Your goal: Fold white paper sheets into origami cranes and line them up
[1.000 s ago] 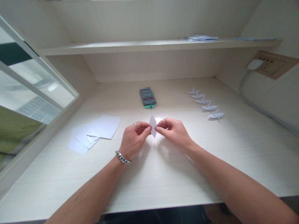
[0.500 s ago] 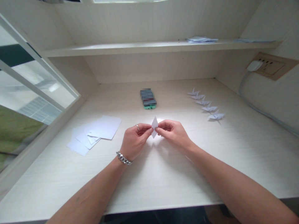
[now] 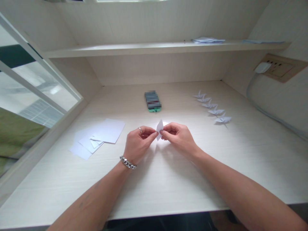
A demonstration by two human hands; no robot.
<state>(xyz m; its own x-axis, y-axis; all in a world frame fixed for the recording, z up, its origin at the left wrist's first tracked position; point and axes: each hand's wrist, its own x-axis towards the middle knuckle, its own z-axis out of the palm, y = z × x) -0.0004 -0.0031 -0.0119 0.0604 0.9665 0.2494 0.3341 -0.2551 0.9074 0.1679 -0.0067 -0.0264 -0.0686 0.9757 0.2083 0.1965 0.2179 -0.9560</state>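
Observation:
Between my two hands, just above the desk, is a small white folded paper (image 3: 159,128), narrow and pointed at top and bottom. My left hand (image 3: 139,141) pinches its left edge between thumb and fingers; a ring and a chain bracelet are on this side. On the opposite edge, my right hand (image 3: 176,136) grips the paper with thumb and curled fingers. The fingertips hide part of the folds. Several white paper cranes (image 3: 222,120) stand in a slanting row to the right. Loose white paper sheets (image 3: 109,131) lie overlapping to the left.
A phone-like object (image 3: 153,102), blurred out with a green edge, lies behind my hands. Papers (image 3: 208,40) rest on the shelf (image 3: 144,49) above the desk. At right, a white plug with a grey cable (image 3: 260,109) sits in the wall socket (image 3: 280,69). A window (image 3: 36,86) is at left.
The folded paper has turned slightly between my fingers and now leans a little to the right at its top. Both hands keep their grip in nearly the same place.

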